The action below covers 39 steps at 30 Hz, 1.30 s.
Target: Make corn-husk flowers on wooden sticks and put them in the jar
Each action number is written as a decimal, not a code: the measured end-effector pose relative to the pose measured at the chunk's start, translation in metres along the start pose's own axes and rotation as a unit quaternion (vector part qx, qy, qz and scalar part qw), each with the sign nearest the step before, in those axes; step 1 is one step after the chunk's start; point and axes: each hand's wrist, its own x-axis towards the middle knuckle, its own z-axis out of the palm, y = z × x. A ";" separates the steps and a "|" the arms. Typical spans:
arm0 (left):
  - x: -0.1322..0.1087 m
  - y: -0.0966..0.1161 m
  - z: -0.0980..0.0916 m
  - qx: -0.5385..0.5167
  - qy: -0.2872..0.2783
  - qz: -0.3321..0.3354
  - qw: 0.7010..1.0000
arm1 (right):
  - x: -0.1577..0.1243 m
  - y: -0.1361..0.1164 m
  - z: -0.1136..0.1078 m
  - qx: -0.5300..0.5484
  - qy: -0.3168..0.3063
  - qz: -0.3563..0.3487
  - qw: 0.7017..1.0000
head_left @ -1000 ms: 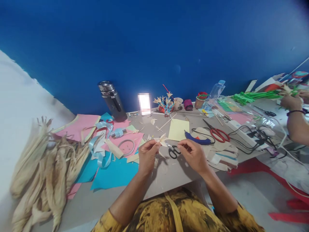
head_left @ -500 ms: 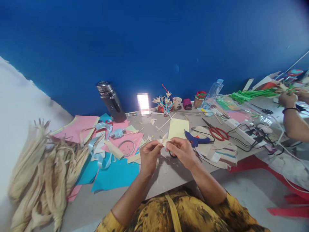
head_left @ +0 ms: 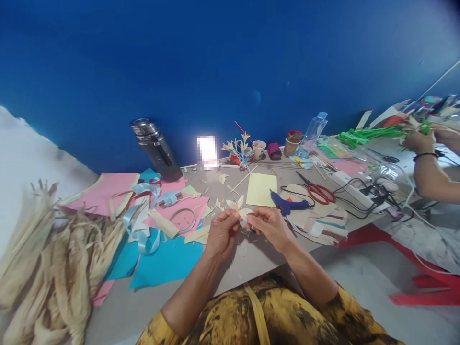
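Between my two hands is a small cream flower [head_left: 235,206] with pointed petals, seemingly of dried corn husk. My left hand [head_left: 223,231] pinches it near its base from the left. From the right, my right hand [head_left: 269,227] grips one of its petals between thumb and fingertips. The lower part of the flower is hidden by my fingers. Just beyond my right hand lie a blue glue gun [head_left: 289,203] and a sheet of pale yellow paper [head_left: 262,189]. Husk scraps [head_left: 220,205] are scattered on the table past my left hand.
Dried corn husks [head_left: 68,273] are heaped at left, beside blue paper [head_left: 165,262] and a dark flask [head_left: 158,152]. Husk flowers [head_left: 241,149] stand at the back. Red-handled scissors [head_left: 321,193] and a power strip [head_left: 355,191] lie right. Another person's hand [head_left: 420,143] works at far right.
The flower has turned in my fingers, so its petals now spread upward and to the right. My hands stay close together. The whole view has shifted slightly.
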 end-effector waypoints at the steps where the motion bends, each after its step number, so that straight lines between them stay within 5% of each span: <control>1: 0.000 0.000 0.000 0.001 0.006 0.005 1.000 | 0.000 0.001 -0.008 -0.036 0.007 -0.003 0.999; 3: 0.001 0.001 0.000 0.003 0.020 0.014 1.000 | 0.002 0.003 -0.031 -0.147 0.067 -0.020 0.987; 6: 0.001 0.004 0.001 0.003 0.032 0.015 0.999 | 0.009 0.006 -0.074 -0.394 0.180 -0.051 0.900; 9: 0.002 0.004 0.000 0.007 0.025 0.018 1.000 | 0.018 0.007 -0.109 -0.574 0.102 -0.022 0.812; 12: 0.005 0.003 -0.003 0.012 0.018 0.018 1.000 | 0.023 0.006 -0.125 -0.623 -0.003 -0.008 0.782; 17: 0.008 0.002 -0.007 0.009 0.026 0.021 0.999 | 0.023 0.011 -0.135 -0.620 -0.083 -0.042 0.779; 24: 0.010 0.007 -0.005 0.035 0.022 0.009 0.999 | 0.026 0.033 -0.146 -0.604 -0.058 -0.080 0.791; 29: 0.024 0.011 0.013 0.019 0.003 -0.003 1.000 | 0.027 0.043 -0.153 -0.564 -0.041 -0.107 0.818; 34: 0.053 -0.007 0.035 -0.027 -0.006 -0.058 0.998 | 0.025 0.050 -0.159 -0.490 -0.042 -0.133 0.860; 39: 0.069 -0.027 0.030 -0.038 0.028 -0.087 0.995 | 0.015 0.054 -0.173 -0.308 0.033 -0.130 0.942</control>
